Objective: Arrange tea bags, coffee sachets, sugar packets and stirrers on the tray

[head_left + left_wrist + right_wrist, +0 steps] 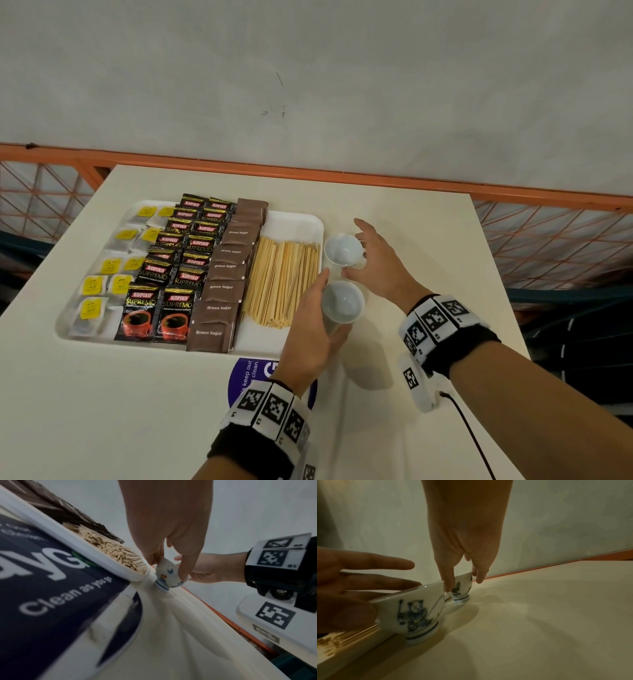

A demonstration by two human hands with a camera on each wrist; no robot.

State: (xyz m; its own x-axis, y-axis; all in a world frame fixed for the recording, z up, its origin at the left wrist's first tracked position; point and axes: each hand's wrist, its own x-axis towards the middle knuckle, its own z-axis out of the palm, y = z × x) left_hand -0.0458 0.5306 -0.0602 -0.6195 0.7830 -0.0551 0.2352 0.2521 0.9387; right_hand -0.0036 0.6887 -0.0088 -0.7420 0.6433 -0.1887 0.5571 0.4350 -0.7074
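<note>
A white tray on the left of the table holds tea bags with yellow tags, black coffee sachets, brown sugar packets and a pile of wooden stirrers. Two small white painted cups stand on the table just right of the tray. My left hand grips the near cup between thumb and fingers. My right hand pinches the far cup with its thumb on one side and fingers on the other.
A round dark blue sticker lies on the cream table in front of the tray. An orange railing runs behind the table's far edge. A black cable hangs from my right wristband.
</note>
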